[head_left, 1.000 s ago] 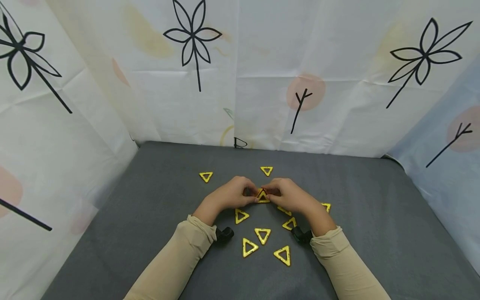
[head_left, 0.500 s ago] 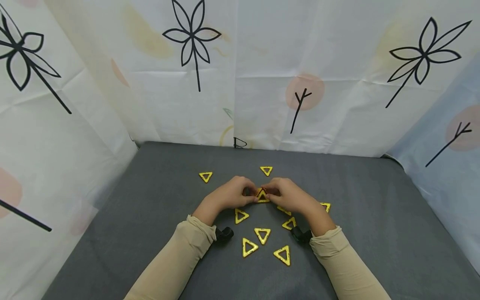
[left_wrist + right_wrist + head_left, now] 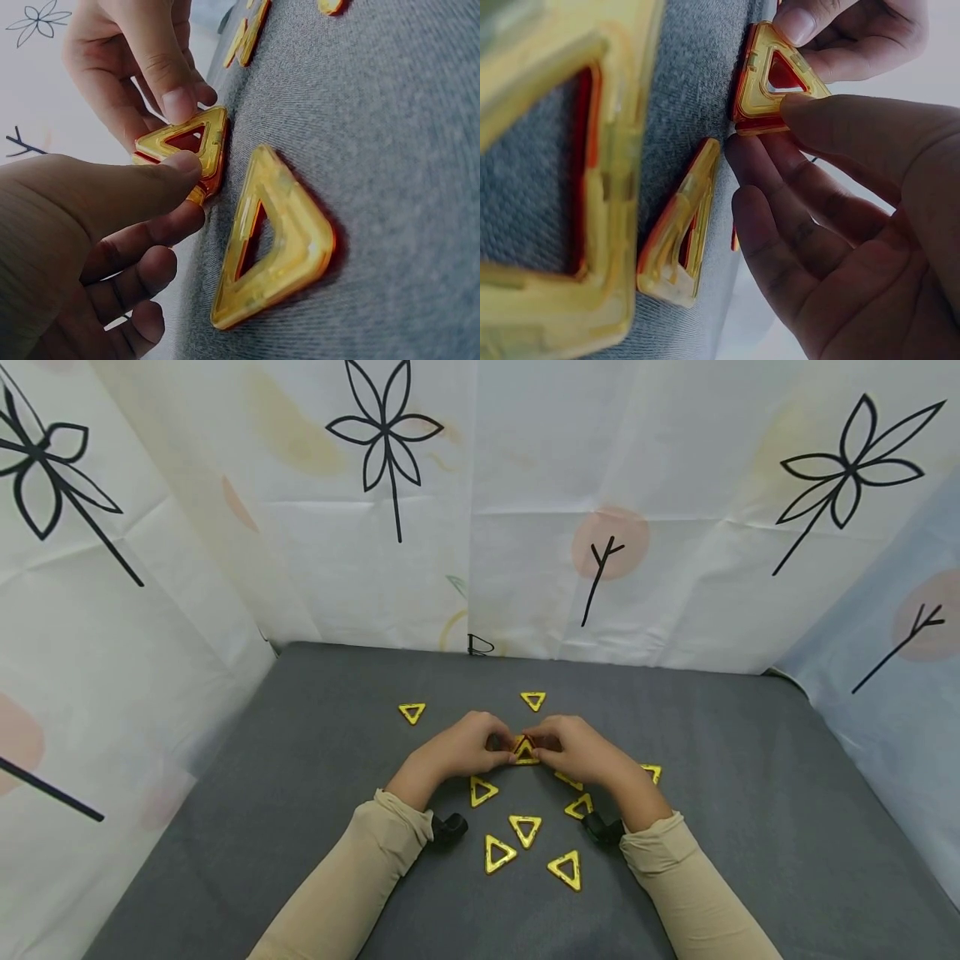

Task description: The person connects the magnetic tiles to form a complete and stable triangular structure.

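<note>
In the middle of the head view, several yellow triangular magnetic tiles (image 3: 527,762) stand leaned together in a small upright piece, its front tile facing me. My left hand (image 3: 474,746) pinches the left side of this piece, thumb on the front tile (image 3: 213,146) and fingers behind. From the other side my right hand (image 3: 583,750) pinches it too, its thumb pressed on the tile face (image 3: 759,105) in the right wrist view. Red edges show behind the front tile. The fingers hide the back of the piece, so I cannot tell how many tiles it has.
Loose yellow triangle tiles lie flat on the grey cloth-covered table (image 3: 337,827): one at far left (image 3: 412,713), one behind the hands (image 3: 533,701), one by the left wrist (image 3: 482,792), several nearer me, including one at front right (image 3: 566,870). A patterned white curtain (image 3: 525,585) stands behind.
</note>
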`<state>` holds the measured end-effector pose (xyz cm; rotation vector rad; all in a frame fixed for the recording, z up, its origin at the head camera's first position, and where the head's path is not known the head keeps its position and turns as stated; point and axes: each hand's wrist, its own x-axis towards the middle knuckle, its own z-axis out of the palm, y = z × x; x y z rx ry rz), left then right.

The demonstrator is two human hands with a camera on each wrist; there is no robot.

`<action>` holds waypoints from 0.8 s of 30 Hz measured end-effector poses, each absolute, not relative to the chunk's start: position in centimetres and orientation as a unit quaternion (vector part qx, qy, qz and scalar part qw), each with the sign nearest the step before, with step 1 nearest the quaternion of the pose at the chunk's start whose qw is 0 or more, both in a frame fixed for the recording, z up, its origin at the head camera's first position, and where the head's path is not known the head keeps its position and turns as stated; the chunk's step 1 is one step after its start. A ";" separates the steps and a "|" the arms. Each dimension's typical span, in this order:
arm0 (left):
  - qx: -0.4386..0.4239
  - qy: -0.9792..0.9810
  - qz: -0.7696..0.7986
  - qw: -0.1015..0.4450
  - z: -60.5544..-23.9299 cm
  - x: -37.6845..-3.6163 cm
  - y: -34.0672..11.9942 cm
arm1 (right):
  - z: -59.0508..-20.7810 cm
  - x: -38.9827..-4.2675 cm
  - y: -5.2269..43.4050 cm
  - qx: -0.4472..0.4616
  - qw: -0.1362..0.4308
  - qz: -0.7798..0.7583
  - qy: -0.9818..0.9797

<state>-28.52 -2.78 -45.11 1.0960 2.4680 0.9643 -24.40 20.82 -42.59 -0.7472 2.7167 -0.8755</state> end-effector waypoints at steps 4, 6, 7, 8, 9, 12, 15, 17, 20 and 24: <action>0.379 0.851 0.337 0.136 -45.1 -28.5 -2.8 | -42.6 -24.2 20.9 -0.254 0.091 -0.296 0.916; 0.380 0.851 0.338 0.133 -45.1 -28.5 -2.8 | -42.6 -24.2 20.9 -0.256 0.090 -0.298 0.915; 0.380 0.851 0.337 0.132 -45.1 -28.5 -2.8 | -42.6 -24.2 20.9 -0.256 0.090 -0.298 0.915; 0.381 0.851 0.336 0.131 -45.2 -28.5 -2.8 | -42.6 -24.2 20.9 -0.256 0.090 -0.298 0.915; 0.382 0.851 0.336 0.130 -45.2 -28.5 -2.8 | -42.6 -24.2 20.9 -0.255 0.091 -0.298 0.915; 0.382 0.852 0.334 0.129 -45.2 -28.6 -2.9 | -42.6 -24.3 20.8 -0.255 0.098 -0.295 0.916; 0.376 0.855 0.333 0.127 -45.3 -28.6 -3.0 | -42.5 -24.4 20.7 -0.254 0.105 -0.297 0.915; 0.372 0.857 0.334 0.125 -45.4 -28.7 -3.0 | -42.5 -24.5 20.7 -0.257 0.107 -0.298 0.913; 0.368 0.858 0.337 0.124 -45.3 -28.7 -3.1 | -42.4 -24.5 20.9 -0.263 0.108 -0.297 0.912; 0.368 0.858 0.336 0.123 -45.3 -28.7 -3.1 | -42.3 -24.5 21.2 -0.261 0.108 -0.298 0.912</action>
